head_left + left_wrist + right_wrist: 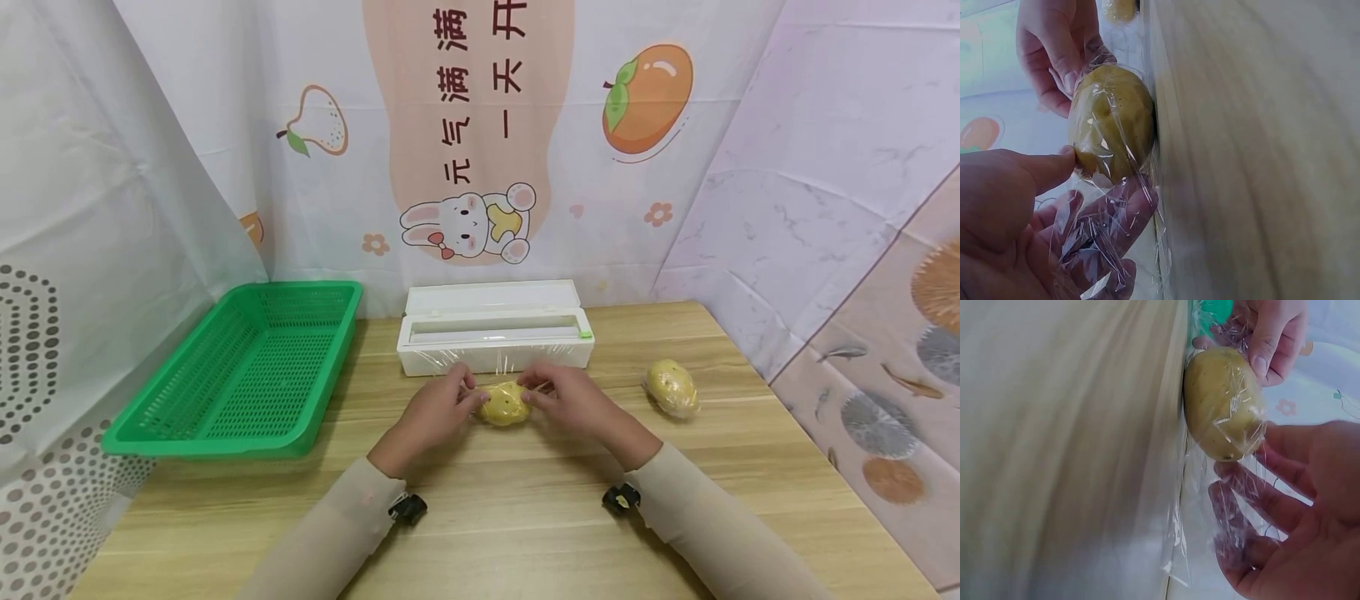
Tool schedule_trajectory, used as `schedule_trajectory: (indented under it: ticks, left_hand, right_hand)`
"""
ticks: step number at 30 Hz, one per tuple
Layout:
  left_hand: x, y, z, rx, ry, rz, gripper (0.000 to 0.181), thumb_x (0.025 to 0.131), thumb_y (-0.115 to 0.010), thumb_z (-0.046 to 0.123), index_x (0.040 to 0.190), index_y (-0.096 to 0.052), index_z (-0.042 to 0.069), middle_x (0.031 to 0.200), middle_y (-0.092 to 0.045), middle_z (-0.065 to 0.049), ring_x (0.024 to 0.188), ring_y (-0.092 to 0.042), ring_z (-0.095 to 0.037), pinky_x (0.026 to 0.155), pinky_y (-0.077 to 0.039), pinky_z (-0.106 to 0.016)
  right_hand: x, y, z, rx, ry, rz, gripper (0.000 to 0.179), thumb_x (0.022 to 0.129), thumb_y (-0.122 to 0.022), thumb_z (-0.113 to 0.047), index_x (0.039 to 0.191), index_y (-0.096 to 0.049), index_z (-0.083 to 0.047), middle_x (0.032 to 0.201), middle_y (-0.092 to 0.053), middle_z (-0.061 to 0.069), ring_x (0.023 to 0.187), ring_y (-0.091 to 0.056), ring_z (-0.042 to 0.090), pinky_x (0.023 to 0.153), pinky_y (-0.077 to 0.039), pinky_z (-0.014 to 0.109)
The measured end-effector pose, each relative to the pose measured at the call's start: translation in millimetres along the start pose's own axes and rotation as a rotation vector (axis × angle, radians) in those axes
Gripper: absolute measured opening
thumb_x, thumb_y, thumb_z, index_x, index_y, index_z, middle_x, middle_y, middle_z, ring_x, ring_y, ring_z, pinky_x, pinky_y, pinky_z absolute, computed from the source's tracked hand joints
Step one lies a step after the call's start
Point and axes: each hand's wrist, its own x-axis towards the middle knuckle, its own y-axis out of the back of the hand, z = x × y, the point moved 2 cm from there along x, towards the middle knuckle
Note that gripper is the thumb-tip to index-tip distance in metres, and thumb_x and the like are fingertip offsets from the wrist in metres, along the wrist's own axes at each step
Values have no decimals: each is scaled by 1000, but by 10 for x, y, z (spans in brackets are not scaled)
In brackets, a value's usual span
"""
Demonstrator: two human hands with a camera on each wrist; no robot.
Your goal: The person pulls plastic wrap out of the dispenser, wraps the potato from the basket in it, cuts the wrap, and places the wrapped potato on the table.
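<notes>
A yellow potato (504, 405) lies on the wooden table in front of the cling film box, with clear cling film (1100, 228) over and around it. My left hand (441, 405) holds its left end, thumb on the potato and fingers under crinkled film. At the right end, my right hand (576, 402) grips it likewise, with thumb and fingers around the film-covered end. In the right wrist view, loose film (1177, 540) hangs past the potato along the tabletop. The lidded white cling film box (491, 360) stands open just beyond both hands, its roll (491, 335) showing inside.
Another potato (671, 388), wrapped in film, lies to the right on the table (495, 525). A green plastic basket (202, 448) stands at the left. Behind the box hangs a printed curtain (555, 167) along the table's back edge.
</notes>
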Motion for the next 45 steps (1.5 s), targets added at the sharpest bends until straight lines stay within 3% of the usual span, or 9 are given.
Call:
schedule_trajectory:
  ticks: [6, 16, 21, 28, 33, 36, 43, 45]
  left_hand:
    - [35, 7, -25, 10, 0, -4, 19, 102, -66, 42, 98, -60, 24, 79, -65, 6, 69, -56, -15, 63, -45, -32]
    - [121, 61, -85, -20, -4, -4, 18, 98, -71, 41, 90, -72, 26, 81, -67, 9, 76, -58, -12, 71, -49, -32]
    - [163, 96, -104, -15, -2, -25, 17, 97, -72, 39, 92, -78, 24, 85, -70, 10, 79, -60, -10, 73, -52, -32]
    - [188, 136, -122, 19, -32, -73, 18, 97, -74, 35, 102, -82, 20, 88, -74, 9, 76, -61, -7, 70, -52, -29]
    - [171, 169, -127, 16, -41, -148, 45, 82, -89, 35, 120, -78, 14, 105, -77, 3, 88, -64, -8, 80, -55, -32]
    - [157, 187, -147, 48, -57, -170, 56, 75, -94, 25, 126, -75, 13, 115, -76, -1, 95, -63, -11, 85, -54, -34]
    - [149, 247, -254, 79, -129, -194, 56, 78, -84, 3, 132, -72, 15, 86, -68, 7, 80, -60, -9, 72, -53, -29]
    - [146, 261, -273, 74, -142, -196, 56, 80, -80, 0, 133, -71, 15, 86, -68, 8, 79, -60, -9, 71, -53, -28]
  right_hand:
    - [-3, 20, 2, 0, -21, -61, 29, 95, -76, -25, 122, -72, -14, 113, -73, -1, 105, -68, 17, 94, -57, 40]
    - [42, 34, 67, -18, -24, -119, 61, 75, -94, -24, 130, -68, -17, 118, -73, -1, 110, -67, 19, 97, -54, 43]
    - [79, 18, 62, -39, -49, -117, 59, 76, -94, -23, 129, -68, -21, 118, -73, 0, 109, -69, 19, 94, -56, 40]
    - [131, 21, 53, -60, -56, -112, 46, 84, -88, -28, 127, -71, -19, 100, -74, -3, 91, -68, 13, 79, -56, 33]
    - [144, 33, 61, -67, -57, -112, 45, 88, -85, -31, 128, -72, -18, 104, -73, -3, 93, -66, 12, 82, -56, 34]
    - [144, 40, 60, -64, -57, -118, 45, 89, -83, -30, 130, -71, -17, 106, -74, -3, 94, -66, 11, 83, -56, 34]
    - [140, 48, 72, -69, -59, -124, 46, 90, -83, -29, 133, -70, -18, 105, -73, -1, 92, -65, 13, 82, -55, 34]
    - [139, 46, 86, -77, -50, -121, 47, 90, -83, -29, 133, -70, -18, 105, -73, -1, 92, -64, 13, 81, -55, 34]
